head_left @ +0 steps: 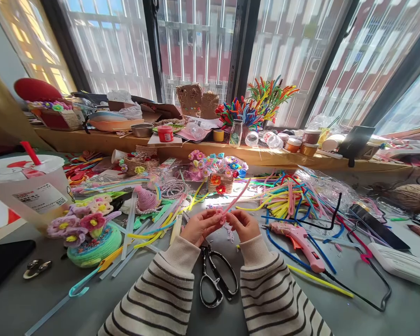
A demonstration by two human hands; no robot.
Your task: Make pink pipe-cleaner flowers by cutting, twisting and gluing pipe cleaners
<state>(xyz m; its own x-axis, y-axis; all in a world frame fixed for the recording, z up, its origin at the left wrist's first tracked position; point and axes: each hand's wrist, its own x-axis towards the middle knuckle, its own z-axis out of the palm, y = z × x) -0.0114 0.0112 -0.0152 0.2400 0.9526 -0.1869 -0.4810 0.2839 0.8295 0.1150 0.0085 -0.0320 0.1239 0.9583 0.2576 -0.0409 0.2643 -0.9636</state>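
The left hand (205, 226) and the right hand (244, 225) meet above the grey desk (91, 303), close together; each is nearly closed, fingertips pinching a soft pink fuzzy craft stem (241, 195); the stem is bunched between the fingertips, and one free end slants up and to the right. Below the hands, between the striped cuffs, lie black-handled metal scissors (218, 273), their finger loops towards the person; to the right rests a pink glue gun (303, 242) with an orange trigger, blue fuzzy stems near it and a single yellow fuzzy stem (322, 281) just below it. Beyond the right hand spreads a tangled heap of yellow, pink and blue fuzzy stems (283, 200); straight ahead stands a small woven basket of colourful fuzzy flowers (221, 183); to the left sit a round green yarn-covered base (94, 247) bearing purple and pink flowers, and a clear plastic drink cup (31, 186) with a red straw.
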